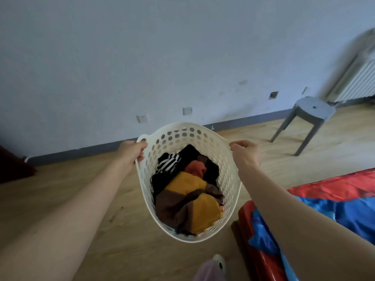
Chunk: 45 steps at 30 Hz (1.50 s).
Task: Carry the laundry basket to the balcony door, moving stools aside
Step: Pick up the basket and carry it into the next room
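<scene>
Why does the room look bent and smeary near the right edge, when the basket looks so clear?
Head view: the wide-angle lens bows the skirting line and smears the radiator at the edge; the laundry basket, mid-frame, stays sharp; the light is dim and bluish, with faint glare on the shiny red and blue cover.

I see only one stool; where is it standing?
The grey stool stands upper right in the head view, near the wall beside the radiator.
</scene>
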Motion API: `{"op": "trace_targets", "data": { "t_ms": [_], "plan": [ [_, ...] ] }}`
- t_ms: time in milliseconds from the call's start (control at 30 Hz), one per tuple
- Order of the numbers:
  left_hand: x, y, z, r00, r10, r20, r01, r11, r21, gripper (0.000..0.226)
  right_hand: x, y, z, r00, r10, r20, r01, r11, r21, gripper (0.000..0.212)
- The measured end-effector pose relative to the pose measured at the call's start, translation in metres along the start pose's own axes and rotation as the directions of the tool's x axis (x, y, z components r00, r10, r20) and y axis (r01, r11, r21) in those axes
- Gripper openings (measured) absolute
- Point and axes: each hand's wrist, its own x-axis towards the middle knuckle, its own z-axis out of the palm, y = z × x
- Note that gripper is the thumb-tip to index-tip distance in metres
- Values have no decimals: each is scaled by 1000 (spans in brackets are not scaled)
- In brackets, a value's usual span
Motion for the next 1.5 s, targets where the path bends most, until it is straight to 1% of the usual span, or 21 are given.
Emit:
{"op": "trace_targets", "data": {
  "t_ms": [133, 233, 333, 467, 533, 633, 733, 800, 867, 933, 1067, 1167, 1233, 1367, 1500],
  "plan": [
    [74, 48, 71, 999, 4, 47, -3, 1000, -16, 20, 94, -31, 7, 999, 11, -45, -11, 1000, 11, 19],
    [117, 73, 121, 995, 7, 95, -9, 1000, 22, 17, 148, -44, 4, 995, 40, -91, -38, 999, 20, 23],
    [163, 96, 172, 988, -17, 150, 7, 998, 68, 5, 209, -52, 3, 987, 90, -137, -86, 996, 34, 24],
    [235, 132, 245, 968, -46, 247, 21, 995, 102, 14, 296, -67, 6, 967, 145, -207, -136, 989, 57, 20],
    [269, 152, 287, 951, -45, 306, 4, 991, 132, 17, 337, -71, 5, 946, 186, -266, -170, 982, 82, 16],
    [314, 188, 351, 907, -63, 416, -22, 980, 196, 16, 402, -82, 1, 909, 250, -335, -230, 968, 99, 14],
    [344, 215, 407, 878, -58, 476, -68, 967, 245, 12, 454, -90, -7, 867, 307, -392, -280, 952, 126, 12],
    [366, 233, 452, 862, -76, 501, -65, 964, 258, 7, 493, -91, -16, 837, 345, -424, -311, 939, 149, 14],
    [378, 242, 483, 851, -94, 516, -54, 963, 265, 4, 518, -90, -23, 823, 366, -434, -330, 931, 158, 17],
    [394, 250, 523, 844, -116, 524, -40, 960, 277, 4, 552, -87, -34, 812, 388, -436, -355, 921, 159, 14],
    [425, 255, 602, 837, -149, 526, -23, 951, 307, 9, 626, -77, -60, 806, 407, -429, -382, 912, 147, 13],
    [448, 249, 657, 847, -197, 494, 24, 942, 334, 5, 683, -64, -75, 816, 421, -396, -402, 906, 135, 10],
    [466, 239, 691, 856, -233, 462, 63, 933, 354, 5, 719, -49, -81, 814, 439, -380, -423, 897, 130, 12],
    [503, 205, 750, 864, -298, 406, 139, 915, 378, 22, 781, -10, -86, 812, 473, -342, -470, 877, 95, 9],
    [541, 158, 796, 866, -366, 339, 216, 888, 406, 29, 837, 41, -76, 803, 517, -298, -523, 850, 65, 14]
  ]
}}
